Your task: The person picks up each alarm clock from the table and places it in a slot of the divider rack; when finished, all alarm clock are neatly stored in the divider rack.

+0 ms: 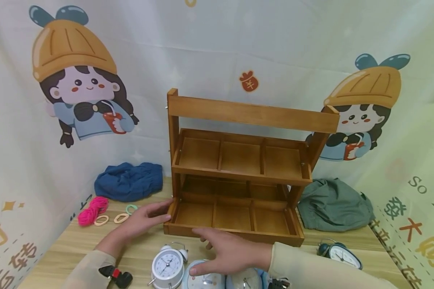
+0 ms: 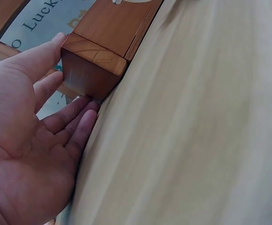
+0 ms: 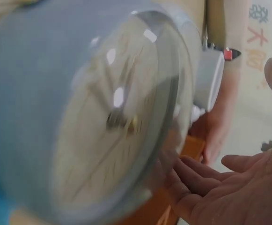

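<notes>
A brown wooden two-tier shelf (image 1: 253,176) with divided compartments stands on the table. At its lower left front corner, my left hand (image 1: 144,218) touches the wood with fairly straight fingers; the left wrist view shows the fingers along the corner block (image 2: 93,70). My right hand (image 1: 231,251) hovers over the alarm clocks just in front of the shelf, fingers spread and holding nothing. Below it are a white twin-bell clock (image 1: 167,265), a light blue clock (image 1: 204,280), partly covered by the hand, and another round clock (image 1: 245,279), seen large in the right wrist view.
To the left lie a blue cloth item (image 1: 128,182), pink yarn (image 1: 93,210) and several small rings (image 1: 121,218). A grey-green cloth item (image 1: 336,204) sits right of the shelf, with a dark alarm clock (image 1: 341,255) nearer. A printed curtain (image 1: 209,52) hangs behind.
</notes>
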Tool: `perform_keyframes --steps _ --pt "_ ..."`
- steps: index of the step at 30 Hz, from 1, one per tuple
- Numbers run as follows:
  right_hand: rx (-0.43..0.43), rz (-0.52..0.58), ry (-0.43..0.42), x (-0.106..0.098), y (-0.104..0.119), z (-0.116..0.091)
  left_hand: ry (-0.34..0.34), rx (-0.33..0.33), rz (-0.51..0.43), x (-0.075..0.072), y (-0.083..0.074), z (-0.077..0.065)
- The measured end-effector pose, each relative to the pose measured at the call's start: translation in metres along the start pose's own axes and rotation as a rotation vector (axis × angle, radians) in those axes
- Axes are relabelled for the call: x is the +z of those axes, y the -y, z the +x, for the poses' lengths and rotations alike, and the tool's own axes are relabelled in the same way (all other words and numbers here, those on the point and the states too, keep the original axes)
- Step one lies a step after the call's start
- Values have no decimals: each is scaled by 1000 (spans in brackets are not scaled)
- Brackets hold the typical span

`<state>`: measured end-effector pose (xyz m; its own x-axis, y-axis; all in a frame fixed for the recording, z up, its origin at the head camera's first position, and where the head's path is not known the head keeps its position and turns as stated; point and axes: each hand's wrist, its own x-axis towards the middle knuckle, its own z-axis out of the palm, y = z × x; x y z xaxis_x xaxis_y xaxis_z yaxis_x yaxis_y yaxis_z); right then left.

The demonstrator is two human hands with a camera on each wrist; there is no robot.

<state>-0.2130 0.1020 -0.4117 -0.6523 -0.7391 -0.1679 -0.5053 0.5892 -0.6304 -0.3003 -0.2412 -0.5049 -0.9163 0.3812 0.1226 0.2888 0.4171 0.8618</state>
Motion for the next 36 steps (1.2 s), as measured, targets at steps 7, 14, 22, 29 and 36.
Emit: perform_keyframes --steps 7,14,22,29,36 --pt "61 55 63 16 11 26 4 -9 -1 0 5 1" --pt "71 50 80 29 18 47 13 -8 -9 -3 4 2" --pt "81 -76 56 40 26 53 16 -10 -16 -2 4 1" --pt "132 -129 38 49 29 61 10 0 -3 0 6 -1" --pt "145 -144 7 52 30 65 28 -2 -9 -1 4 0"
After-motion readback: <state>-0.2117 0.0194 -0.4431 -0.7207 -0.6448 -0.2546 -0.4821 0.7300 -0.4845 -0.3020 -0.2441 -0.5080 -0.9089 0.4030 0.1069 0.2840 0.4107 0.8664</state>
